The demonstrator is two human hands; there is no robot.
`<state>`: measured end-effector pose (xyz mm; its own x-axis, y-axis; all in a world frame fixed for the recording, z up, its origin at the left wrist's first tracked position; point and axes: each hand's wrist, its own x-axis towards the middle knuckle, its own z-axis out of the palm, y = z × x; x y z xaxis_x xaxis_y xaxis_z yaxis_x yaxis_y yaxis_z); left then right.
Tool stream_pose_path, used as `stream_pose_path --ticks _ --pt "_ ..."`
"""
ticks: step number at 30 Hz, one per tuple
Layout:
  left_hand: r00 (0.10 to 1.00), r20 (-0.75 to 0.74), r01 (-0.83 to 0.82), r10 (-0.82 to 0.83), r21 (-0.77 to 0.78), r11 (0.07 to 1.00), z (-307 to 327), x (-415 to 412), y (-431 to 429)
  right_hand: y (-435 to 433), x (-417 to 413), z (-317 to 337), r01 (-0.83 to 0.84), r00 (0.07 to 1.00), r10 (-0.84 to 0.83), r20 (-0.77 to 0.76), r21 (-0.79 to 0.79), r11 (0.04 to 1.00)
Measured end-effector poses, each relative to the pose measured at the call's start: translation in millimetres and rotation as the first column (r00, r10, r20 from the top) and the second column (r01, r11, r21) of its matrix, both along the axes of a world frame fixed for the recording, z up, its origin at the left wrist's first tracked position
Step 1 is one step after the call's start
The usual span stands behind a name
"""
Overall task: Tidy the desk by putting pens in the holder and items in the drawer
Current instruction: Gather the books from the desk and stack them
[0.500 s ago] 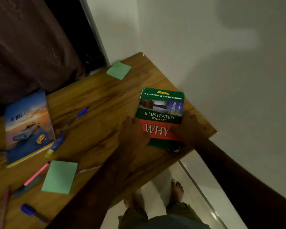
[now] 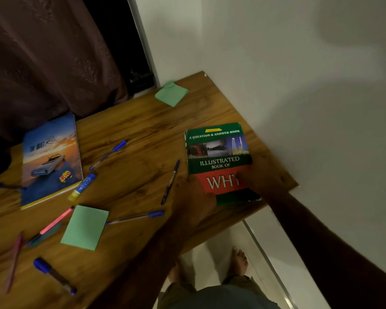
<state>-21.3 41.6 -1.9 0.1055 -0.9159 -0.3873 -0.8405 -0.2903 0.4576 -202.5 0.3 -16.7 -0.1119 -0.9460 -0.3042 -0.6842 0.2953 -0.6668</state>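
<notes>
- The green and red book [image 2: 216, 152] lay flat on the table [image 2: 143, 130], at its right end, near the front edge and close to the wall.
- The left hand [image 2: 194, 197] rested at the lower left corner of the book, and the right hand [image 2: 263, 177] lay over its right edge, partly covering the cover.
- The light was dim, so I cannot tell if the fingers were spread flat or curled under the edges.
- The book looked like a thick hardcover, so I judge it stiff and rather heavy. It should not bend, but the glossy cover could slip.
- A good hold would be with both hands on the two long sides, fingers under and thumbs on top. One pinched corner could let it tip.
- A dark pen [image 2: 171, 181] lay just beside the left hand, so lifting the book could roll it.
- Other pens were scattered to the left, among them a blue pen [image 2: 108, 155] and a pink pen [image 2: 56, 220]. They are light and thin and roll easily.
- No holder and no drawer were clearly visible.
</notes>
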Motion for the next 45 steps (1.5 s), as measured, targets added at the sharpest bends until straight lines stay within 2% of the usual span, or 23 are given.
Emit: stream_pose_path --ticks 2,6,8,9,11,13,14,17,21,23,25,28,31,37,40,42,43,45 --pt "1.000 -0.014 0.004 -0.004 -0.013 1.000 -1 -5 11 -6 -5 -6 -0.025 0.999 0.024 -0.044 -0.032 0.999" --pt "0.996 -0.073 -0.056 0.058 0.026 0.998 -8 -9 27 -14 -11 -13 -0.074 0.996 0.075 -0.052 0.016 0.997" --pt "0.964 -0.197 -0.181 0.181 0.022 0.983 -11 -7 28 -9 -7 1 -0.079 0.997 0.080 -0.019 0.038 0.996" --pt "0.918 -0.296 -0.261 0.264 0.052 0.964 -11 -6 26 -8 -6 4 -0.080 0.997 0.080 0.011 0.056 0.995" --pt "0.763 -0.490 -0.380 0.422 0.187 0.906 -8 -3 21 -6 -7 4 -0.066 0.995 0.060 0.075 0.076 0.995" --pt "0.613 -0.569 -0.439 0.549 0.332 0.835 -3 -3 17 -6 -9 4 -0.026 0.985 0.010 0.172 0.091 0.995" --pt "0.577 -0.578 -0.441 0.577 0.375 0.816 1 -4 17 -6 -10 5 0.000 0.975 -0.022 0.222 0.101 0.995" --pt "0.530 -0.602 -0.419 0.597 0.426 0.802 1 -4 14 -6 -16 7 0.072 0.944 -0.117 0.310 0.152 0.986" --pt "0.483 -0.682 -0.383 0.550 0.400 0.833 0 0 16 -3 -21 12 0.125 0.872 -0.227 0.434 0.250 0.960" --pt "0.439 -0.728 -0.355 0.527 0.398 0.846 -4 3 21 -1 -23 16 0.147 0.840 -0.276 0.467 0.294 0.944" --pt "0.400 -0.758 -0.337 0.516 0.402 0.852 -7 4 25 4 -22 17 0.151 0.847 -0.262 0.462 0.264 0.953" --pt "0.453 -0.752 -0.334 0.480 0.356 0.873 -7 0 28 13 -18 12 0.171 0.901 -0.204 0.383 0.119 0.978" --pt "0.596 -0.678 -0.311 0.431 0.301 0.902 -3 -3 19 16 -15 5 0.170 0.919 -0.181 0.349 0.063 0.983" --pt "0.869 -0.356 -0.259 0.344 0.266 0.929 2 -1 2 -1 -16 -1 0.043 0.989 -0.042 0.143 -0.006 0.999" --pt "0.973 -0.176 -0.122 0.146 0.142 0.982 -4 4 -1 -7 -16 -1 -0.033 0.996 0.030 0.083 0.037 0.999" --pt "0.996 -0.053 -0.065 0.072 0.122 0.990 -6 5 -2 -9 -14 -2 -0.088 0.995 0.085 0.043 0.065 0.994" --pt "0.997 -0.037 -0.060 0.065 0.138 0.989 -5 5 -2 -9 -13 -1 -0.105 0.994 0.105 0.007 0.075 0.992" --pt "0.998 -0.030 -0.051 0.056 0.140 0.989 -6 6 -3 -9 -9 4 -0.128 0.976 0.140 -0.170 0.076 0.989"
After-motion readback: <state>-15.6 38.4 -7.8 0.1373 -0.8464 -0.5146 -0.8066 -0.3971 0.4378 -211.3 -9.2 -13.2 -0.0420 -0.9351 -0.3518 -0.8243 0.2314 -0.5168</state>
